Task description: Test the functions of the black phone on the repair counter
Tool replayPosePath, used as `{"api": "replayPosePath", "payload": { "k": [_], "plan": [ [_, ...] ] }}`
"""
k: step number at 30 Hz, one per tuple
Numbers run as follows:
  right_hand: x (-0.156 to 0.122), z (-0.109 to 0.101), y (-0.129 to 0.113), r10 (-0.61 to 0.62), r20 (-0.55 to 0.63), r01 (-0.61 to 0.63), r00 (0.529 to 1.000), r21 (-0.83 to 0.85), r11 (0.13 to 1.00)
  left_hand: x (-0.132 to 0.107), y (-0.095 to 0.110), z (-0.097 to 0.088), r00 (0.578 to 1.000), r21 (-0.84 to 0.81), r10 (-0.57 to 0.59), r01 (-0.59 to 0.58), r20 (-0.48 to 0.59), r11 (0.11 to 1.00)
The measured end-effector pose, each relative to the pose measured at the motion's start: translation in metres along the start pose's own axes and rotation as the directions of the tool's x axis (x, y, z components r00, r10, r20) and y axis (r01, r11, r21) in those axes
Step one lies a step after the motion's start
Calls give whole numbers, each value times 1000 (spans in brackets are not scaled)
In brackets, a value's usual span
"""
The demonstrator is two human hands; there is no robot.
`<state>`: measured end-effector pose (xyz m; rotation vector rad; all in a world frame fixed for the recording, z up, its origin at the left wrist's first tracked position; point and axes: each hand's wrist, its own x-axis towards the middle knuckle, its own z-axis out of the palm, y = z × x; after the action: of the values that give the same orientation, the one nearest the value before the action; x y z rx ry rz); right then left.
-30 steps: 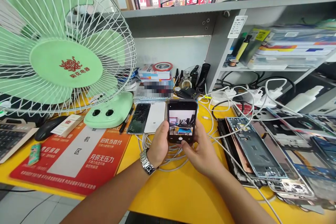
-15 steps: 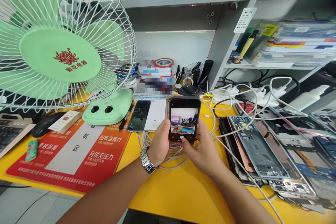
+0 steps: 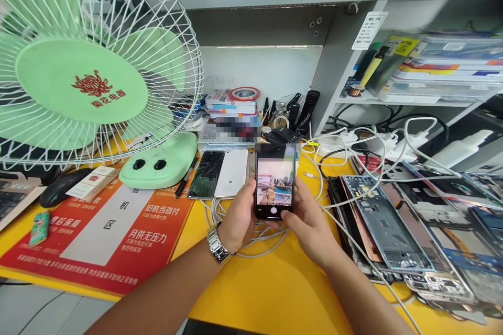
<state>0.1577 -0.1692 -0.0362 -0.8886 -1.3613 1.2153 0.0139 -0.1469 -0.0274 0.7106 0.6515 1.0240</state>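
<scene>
A black smartphone (image 3: 275, 183) is held upright between both hands above the yellow table (image 3: 251, 293), its screen showing a camera picture with a round white shutter button. My left hand (image 3: 239, 214) grips its left edge; a silver watch is on that wrist. My right hand (image 3: 310, 220) supports the right side, its thumb at the bottom right of the screen. Behind the left hand lie a white phone (image 3: 231, 172) and a dark phone with a cracked surface (image 3: 206, 174). Coiled white cables (image 3: 267, 248) lie beneath the held phone.
A green fan (image 3: 82, 78) stands at the left over a red mat (image 3: 153, 241), with a cigarette box (image 3: 92, 183) and mouse (image 3: 58, 188) near it. Phone parts (image 3: 387, 225) pile up at the right. White chargers (image 3: 381, 141) and a grey shelf (image 3: 341, 57) are behind.
My right thumb has moved right, away from the shutter button. The phone is tilted a little differently and its screen picture has changed. The fan and mat appear slightly farther left.
</scene>
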Motion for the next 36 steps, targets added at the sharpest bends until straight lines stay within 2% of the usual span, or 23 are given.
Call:
{"api": "replayPosePath", "payload": {
  "k": [3, 6, 11, 16, 21, 26, 31, 33, 36],
  "plan": [
    [4, -3, 0, 90, 3, -89, 996, 132, 987, 1, 4, 2, 997, -15, -81, 81, 11, 997],
    [5, -5, 1, 121, 8, -120, 993, 186, 975, 3, 6, 2, 993, -22, -120, 120, 5, 993],
    [4, -6, 1, 146, -11, -143, 989, 155, 977, 4, 9, 2, 988, -41, -155, 154, -15, 987],
    [5, -4, -4, 176, 28, -178, 984, 199, 964, 4, 10, 3, 987, -87, -163, 162, -8, 983],
    [5, -4, -5, 164, 56, -171, 985, 142, 975, 5, 9, 3, 984, -85, -173, 171, -26, 982],
    [4, -5, 0, 148, 35, -151, 988, 87, 985, 6, 8, 1, 984, -98, -175, 173, -21, 980],
    [2, -7, 1, 171, 29, -173, 985, 104, 979, 6, 9, 1, 984, -90, -180, 179, -12, 980],
    [2, -8, 0, 200, -2, -199, 980, 94, 975, 5, 9, 1, 982, -90, -190, 187, -21, 978],
    [3, -11, -1, 256, -155, -258, 954, 8, 966, 5, 9, 1, 979, -87, -201, 197, -42, 977]
  ]
}}
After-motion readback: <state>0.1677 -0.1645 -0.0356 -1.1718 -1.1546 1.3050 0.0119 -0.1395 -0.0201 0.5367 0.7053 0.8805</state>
